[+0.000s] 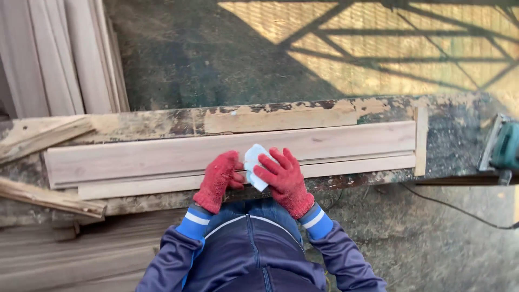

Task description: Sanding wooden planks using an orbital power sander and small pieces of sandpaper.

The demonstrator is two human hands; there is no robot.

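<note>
**Ana:** Head camera looked straight down. What sat closest to the lens?

**Ben:** Dark blue jacket sleeves [178, 254] with bright blue, white-striped cuffs, and below the wrists a patch of blue jeans [254, 211]. Both hands wore red knit gloves.

**Ana:** And what did the hands have?

**Ben:** A folded pale white-blue pad [255, 165], perhaps abrasive paper or cloth; I could not tell which. It sat between the two hands, pressed against the near edge of a long pale wooden moulding [162, 157]. The left hand [218, 181] was curled narrow, its thumb touching the pad's left side. The right hand [282, 178] lay over the pad's right half, fingers spread and closed down on it.

**Ana:** The moulding itself?

**Ben:** It ran out well past both hands to either side, a stepped profile, lying flat on a worn, paint-scabbed workbench [270, 116]. Far out beyond the right hand a short upright wooden stop [420, 140] met its end.

**Ana:** Anything else around?

**Ben:** Left of the left hand, loose scrap battens [43, 197] lay on the bench. Far right of the right hand, a teal power tool [505, 146] rested at the bench end, its black cable [459, 211] trailing over the floor. Beyond the hands, past the bench, was dusty ground [216, 54] crossed by latticed shadow, and up to the left stood stacked pale boards [65, 54].
</note>
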